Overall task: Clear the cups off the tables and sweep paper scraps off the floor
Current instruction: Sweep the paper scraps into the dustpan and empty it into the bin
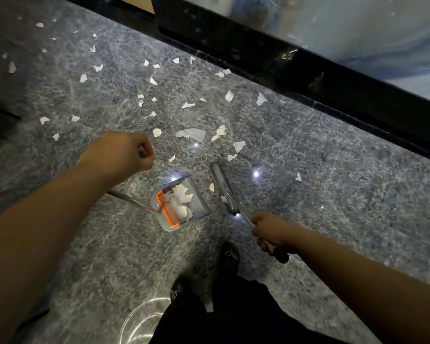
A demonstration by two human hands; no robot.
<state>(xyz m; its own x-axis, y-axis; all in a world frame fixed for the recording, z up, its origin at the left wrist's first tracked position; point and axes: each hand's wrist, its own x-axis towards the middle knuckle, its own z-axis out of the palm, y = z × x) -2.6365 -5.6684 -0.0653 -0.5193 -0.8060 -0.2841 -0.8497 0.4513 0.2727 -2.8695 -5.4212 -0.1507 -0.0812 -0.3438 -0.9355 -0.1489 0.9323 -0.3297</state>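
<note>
The left hand [124,152] curled tight round the dustpan's metal handle, the right hand [271,232] round the grey broom [225,189]. The grey dustpan [181,202] with its orange comb sat mid-frame, holding torn white scraps; more paper scraps [191,134] littered the polished speckled floor [320,194] above. A brisk sweep might send such light flakes skating past the pan.

Left hand [124,152] grips the dustpan [181,203] handle, right hand [271,232] grips the broom [225,189], scraps [191,134] litter the floor [308,182]

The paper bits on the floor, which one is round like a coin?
The small white round scrap, lying just beyond the left hand beside a big torn piece. Every other scrap has ragged, pointy torn edges; only this one is a neat circle.
</note>
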